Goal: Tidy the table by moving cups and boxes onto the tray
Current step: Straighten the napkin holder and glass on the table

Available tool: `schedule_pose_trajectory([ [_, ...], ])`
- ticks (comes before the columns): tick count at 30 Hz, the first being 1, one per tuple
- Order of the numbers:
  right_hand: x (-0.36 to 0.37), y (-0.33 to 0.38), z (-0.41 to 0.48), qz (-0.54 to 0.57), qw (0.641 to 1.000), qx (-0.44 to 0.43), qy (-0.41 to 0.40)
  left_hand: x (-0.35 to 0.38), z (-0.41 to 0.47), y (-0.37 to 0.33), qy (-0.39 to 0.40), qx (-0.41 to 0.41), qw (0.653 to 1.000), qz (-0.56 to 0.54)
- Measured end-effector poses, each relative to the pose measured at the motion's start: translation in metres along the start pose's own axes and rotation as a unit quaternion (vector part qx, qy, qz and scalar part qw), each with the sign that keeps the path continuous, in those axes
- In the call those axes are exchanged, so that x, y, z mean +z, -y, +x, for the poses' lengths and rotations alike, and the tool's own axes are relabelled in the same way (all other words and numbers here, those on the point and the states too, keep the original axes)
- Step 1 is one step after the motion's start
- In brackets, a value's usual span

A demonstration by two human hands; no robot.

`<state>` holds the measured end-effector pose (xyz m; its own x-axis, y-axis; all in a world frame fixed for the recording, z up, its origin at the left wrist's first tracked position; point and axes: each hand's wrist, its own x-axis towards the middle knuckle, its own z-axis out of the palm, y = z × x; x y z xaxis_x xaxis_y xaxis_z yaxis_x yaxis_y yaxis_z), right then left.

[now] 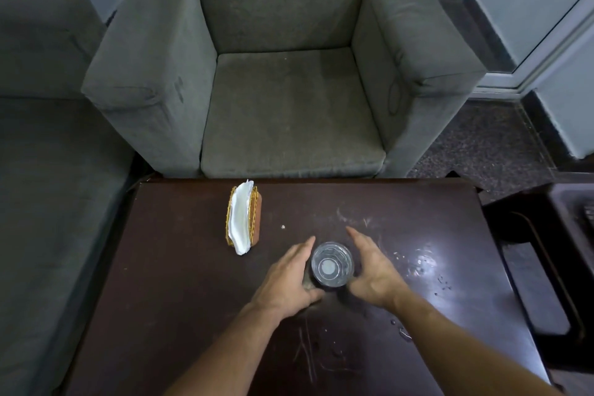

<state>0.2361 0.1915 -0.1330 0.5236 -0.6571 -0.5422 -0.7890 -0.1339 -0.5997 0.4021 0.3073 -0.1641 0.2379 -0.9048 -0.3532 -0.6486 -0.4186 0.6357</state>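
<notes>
A clear drinking glass [331, 264] stands upright on the dark wooden table [180, 267], seen from above. My left hand [289, 280] lies against its left side and my right hand [374, 270] against its right side. Both hands have fingers stretched forward, cupping the glass between the palms. Whether the palms press on the glass is unclear. No tray is in view.
A gold wire napkin holder [243, 219] with white napkins stands at the table's far left. A grey armchair [289, 90] faces the far edge, a grey sofa [48, 170] is at the left. A dark side table [553, 267] sits to the right. Water drops [421, 262] lie right of the glass.
</notes>
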Motion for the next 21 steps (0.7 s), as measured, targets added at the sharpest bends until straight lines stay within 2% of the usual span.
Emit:
schedule_pose_trajectory([
  [6,0.013,0.001,0.007,-0.046,0.998,-0.023,0.046,0.009,0.009,-0.003,-0.028,0.002,1.000,0.008],
  [15,0.010,-0.002,0.018,-0.071,0.995,-0.066,-0.011,0.008,0.018,0.001,-0.031,-0.001,0.998,-0.049],
  [21,-0.006,0.020,0.037,-0.039,0.996,-0.069,-0.037,-0.018,0.043,-0.001,-0.051,0.001,0.997,-0.049],
])
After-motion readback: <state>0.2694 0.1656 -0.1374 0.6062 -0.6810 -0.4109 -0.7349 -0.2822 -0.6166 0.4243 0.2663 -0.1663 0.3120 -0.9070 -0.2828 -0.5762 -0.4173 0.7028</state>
